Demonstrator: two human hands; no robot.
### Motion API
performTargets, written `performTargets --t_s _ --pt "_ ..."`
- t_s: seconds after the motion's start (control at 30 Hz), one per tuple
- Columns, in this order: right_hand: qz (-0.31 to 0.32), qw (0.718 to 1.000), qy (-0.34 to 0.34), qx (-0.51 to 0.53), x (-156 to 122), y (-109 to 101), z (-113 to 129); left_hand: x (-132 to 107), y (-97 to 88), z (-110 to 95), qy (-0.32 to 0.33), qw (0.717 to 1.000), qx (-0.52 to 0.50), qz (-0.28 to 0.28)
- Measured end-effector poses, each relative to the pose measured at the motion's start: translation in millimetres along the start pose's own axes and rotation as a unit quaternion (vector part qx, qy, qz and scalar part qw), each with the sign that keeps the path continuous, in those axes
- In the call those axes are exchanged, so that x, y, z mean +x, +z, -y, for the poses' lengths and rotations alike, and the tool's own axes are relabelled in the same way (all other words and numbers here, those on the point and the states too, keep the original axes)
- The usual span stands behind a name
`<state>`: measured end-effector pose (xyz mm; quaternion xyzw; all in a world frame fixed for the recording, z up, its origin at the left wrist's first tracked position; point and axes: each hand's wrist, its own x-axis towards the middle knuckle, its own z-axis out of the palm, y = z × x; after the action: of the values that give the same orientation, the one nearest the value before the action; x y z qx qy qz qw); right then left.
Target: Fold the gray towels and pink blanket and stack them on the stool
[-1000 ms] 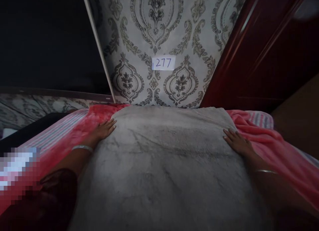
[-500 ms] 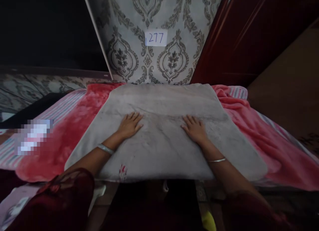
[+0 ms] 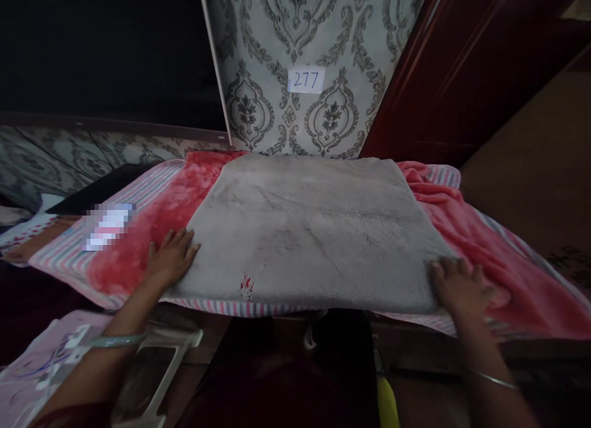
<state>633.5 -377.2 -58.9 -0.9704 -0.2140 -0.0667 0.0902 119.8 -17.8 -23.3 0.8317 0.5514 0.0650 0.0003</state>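
A grey plush blanket point(image 3: 305, 231) lies spread flat over the table, with faint creases and a small red mark near its front edge. My left hand point(image 3: 172, 258) rests with fingers spread across the blanket's left edge, partly on the red plush cloth point(image 3: 143, 231) beneath. At the right front corner, my right hand point(image 3: 462, 286) is slightly blurred, fingers apart, lying over the border between the grey blanket and the pink-red cloth point(image 3: 503, 255). Neither hand grasps anything.
Striped cloth point(image 3: 67, 252) shows under the layers at the left. A dark screen point(image 3: 106, 58) stands behind on the left, a dark red panel point(image 3: 429, 77) on the right. A numbered paper point(image 3: 306, 79) is on the patterned wall. A pale stool frame point(image 3: 170, 366) is below.
Both hands have slid apart from the blanket's middle to its left and right edges and nearer to me. The view has turned slightly left.
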Motion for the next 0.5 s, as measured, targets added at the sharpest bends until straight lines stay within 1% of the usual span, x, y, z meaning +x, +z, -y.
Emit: performTargets --t_s 0.07,0.1,0.17,0.2,0.23,0.27,0.3,0.33,0.37,0.43,0.5 --pt "-0.026 0.993 -0.114 0.034 -24 -3 56 -3 -3.3 -33 0.026 0.999 0.01 -0.024" --pt "-0.013 0.981 -0.186 0.052 -38 -4 87 -4 -3.7 -54 0.062 0.998 0.009 -0.024" --pt "0.043 0.948 -0.308 0.069 -66 -4 147 -9 -0.9 -96 0.143 0.99 -0.012 -0.007" --pt "0.082 0.93 -0.353 0.068 -79 -4 172 -12 2.1 -114 0.18 0.984 -0.021 0.008" --pt "0.118 0.914 -0.384 0.063 -91 -3 192 -16 5.8 -130 0.203 0.979 -0.026 0.023" --pt "0.129 0.904 -0.403 0.059 -100 -3 206 -19 9.9 -140 0.219 0.975 -0.026 0.036" --pt "0.139 0.897 -0.415 0.055 -107 -3 214 -22 13.8 -147 0.229 0.972 -0.025 0.046" --pt "0.145 0.895 -0.418 0.051 -110 -2 215 -25 17.2 -148 0.233 0.971 -0.022 0.052" --pt "0.147 0.897 -0.413 0.047 -111 -2 212 -27 19.7 -146 0.235 0.97 -0.019 0.055" --pt "0.146 0.909 -0.388 0.035 -106 -1 193 -30 21.9 -133 0.231 0.971 -0.016 0.055" --pt "0.13 0.929 -0.346 0.015 -94 3 162 -32 21.1 -113 0.212 0.976 -0.011 0.05"
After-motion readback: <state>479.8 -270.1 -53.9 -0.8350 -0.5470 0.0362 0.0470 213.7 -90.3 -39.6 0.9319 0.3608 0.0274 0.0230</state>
